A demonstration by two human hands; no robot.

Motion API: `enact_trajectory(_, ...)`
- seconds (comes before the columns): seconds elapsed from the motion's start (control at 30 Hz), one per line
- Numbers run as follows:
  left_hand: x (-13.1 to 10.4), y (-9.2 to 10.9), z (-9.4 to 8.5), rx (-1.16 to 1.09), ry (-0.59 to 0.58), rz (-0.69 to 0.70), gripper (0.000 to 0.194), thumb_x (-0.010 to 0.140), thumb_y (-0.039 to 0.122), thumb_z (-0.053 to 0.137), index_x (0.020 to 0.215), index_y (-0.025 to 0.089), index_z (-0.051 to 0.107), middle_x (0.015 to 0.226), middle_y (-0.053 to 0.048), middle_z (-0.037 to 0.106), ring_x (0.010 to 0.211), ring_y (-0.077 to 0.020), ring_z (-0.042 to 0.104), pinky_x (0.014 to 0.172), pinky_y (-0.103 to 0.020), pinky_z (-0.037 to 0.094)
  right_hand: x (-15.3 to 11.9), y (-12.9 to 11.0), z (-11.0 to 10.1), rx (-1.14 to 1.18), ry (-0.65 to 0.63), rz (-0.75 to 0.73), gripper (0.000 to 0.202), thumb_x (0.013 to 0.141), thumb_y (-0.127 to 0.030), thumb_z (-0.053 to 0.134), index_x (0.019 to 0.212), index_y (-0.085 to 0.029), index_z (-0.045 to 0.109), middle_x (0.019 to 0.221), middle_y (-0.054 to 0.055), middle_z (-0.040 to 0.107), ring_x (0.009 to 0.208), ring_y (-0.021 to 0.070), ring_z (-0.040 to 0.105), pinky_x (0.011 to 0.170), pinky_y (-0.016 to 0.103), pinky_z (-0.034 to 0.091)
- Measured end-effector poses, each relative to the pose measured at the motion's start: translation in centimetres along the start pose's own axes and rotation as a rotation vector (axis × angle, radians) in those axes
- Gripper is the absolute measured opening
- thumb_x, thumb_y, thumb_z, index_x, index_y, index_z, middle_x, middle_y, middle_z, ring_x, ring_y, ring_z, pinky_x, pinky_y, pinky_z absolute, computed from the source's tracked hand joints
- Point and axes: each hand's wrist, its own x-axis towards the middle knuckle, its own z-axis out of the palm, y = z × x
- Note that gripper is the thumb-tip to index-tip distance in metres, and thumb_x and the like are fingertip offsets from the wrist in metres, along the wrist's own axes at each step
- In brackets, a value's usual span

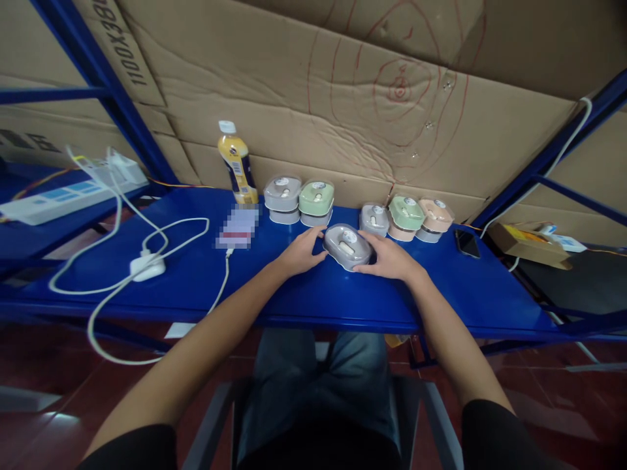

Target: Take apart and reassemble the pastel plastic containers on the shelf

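A grey oval container with a clear lid (348,246) is at the middle of the blue table (313,297), tilted a little. My right hand (386,256) grips its right end, thumb at the front and fingers behind. At its left end my left hand (304,251) has thumb and fingers curved apart, close to the edge; whether they touch it I cannot tell. Behind stand stacked containers: a grey one (283,196) and a green one (317,198) on the left, and a grey one (375,219), a green one (406,213) and a pink one (435,215) on the right.
A yellow bottle (238,163) stands at the back left, beside a blurred-out device (238,226) with a cable. White cables and a charger (147,267) lie on the left. A phone (467,243) lies on the right. Cardboard (274,85) walls the back.
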Motion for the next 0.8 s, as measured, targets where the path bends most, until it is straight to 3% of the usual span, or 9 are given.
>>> enact_trajectory(0.1, 0.1, 0.1, 0.4, 0.018, 0.077, -0.029, 0.045, 0.088, 0.032, 0.071, 0.130, 0.021, 0.060, 0.113, -0.010, 0.075, 0.111, -0.0309, 0.072, 0.104, -0.052, 0.057, 0.2, -1.3, -0.3, -0.176, 0.013, 0.092, 0.090, 0.082, -0.069, 0.080, 0.151, -0.017, 0.056, 0.115, 0.020, 0.080, 0.106, 0.0434, 0.077, 0.090, 0.053, 0.060)
enact_trajectory(0.2, 0.3, 0.6, 0.8, 0.023, 0.116, -0.048, 0.032, 0.089, 0.032, 0.069, 0.119, 0.023, 0.062, 0.099, -0.006, 0.075, 0.097, -0.0272, 0.074, 0.094, -0.047, 0.061, 0.7, -3.0, -0.1, -0.338, 0.007, 0.176, 0.076, 0.087, -0.071, 0.073, 0.136, -0.013, 0.065, 0.096, 0.021, 0.082, 0.092, 0.0421, 0.078, 0.081, 0.049, 0.059)
enact_trajectory(0.33, 0.5, 1.5, 1.0, -0.032, 0.138, -0.047, 0.023, 0.092, 0.033, 0.065, 0.111, 0.022, 0.064, 0.100, -0.007, 0.078, 0.093, -0.0247, 0.075, 0.087, -0.043, 0.063, 1.8, -4.2, 0.6, -0.417, 0.027, 0.230, 0.054, 0.098, -0.057, 0.065, 0.130, -0.014, 0.066, 0.098, 0.019, 0.082, 0.090, 0.0394, 0.078, 0.077, 0.045, 0.057)
enact_trajectory(0.47, 0.6, 1.9, 1.0, -0.064, 0.119, -0.021, 0.024, 0.093, 0.033, 0.062, 0.113, 0.021, 0.067, 0.109, -0.009, 0.079, 0.099, -0.0257, 0.076, 0.089, -0.043, 0.064, 3.1, -4.3, 1.5, -0.431, 0.004, 0.185, 0.033, 0.105, -0.040, 0.054, 0.125, -0.018, 0.069, 0.105, 0.017, 0.083, 0.092, 0.0334, 0.078, 0.076, 0.040, 0.055)
enact_trajectory(0.63, 0.5, 1.4, 1.1, -0.024, 0.101, -0.033, 0.029, 0.093, 0.033, 0.062, 0.119, 0.021, 0.069, 0.117, -0.010, 0.079, 0.105, -0.0289, 0.077, 0.099, -0.049, 0.063, 4.7, -4.0, 2.6, -0.424, -0.029, 0.134, 0.031, 0.106, -0.039, 0.050, 0.120, -0.020, 0.071, 0.118, 0.015, 0.081, 0.098, 0.0313, 0.076, 0.076, 0.038, 0.055)
enact_trajectory(0.8, 0.5, 1.1, 0.9, -0.014, 0.097, -0.059, 0.030, 0.092, 0.032, 0.063, 0.119, 0.020, 0.069, 0.119, -0.013, 0.077, 0.108, -0.0317, 0.076, 0.103, -0.052, 0.061, 5.2, -3.0, 2.9, -0.354, 0.108, 0.158, 0.028, 0.104, -0.034, 0.052, 0.118, -0.020, 0.072, 0.115, 0.015, 0.078, 0.103, 0.0321, 0.072, 0.087, 0.042, 0.058)
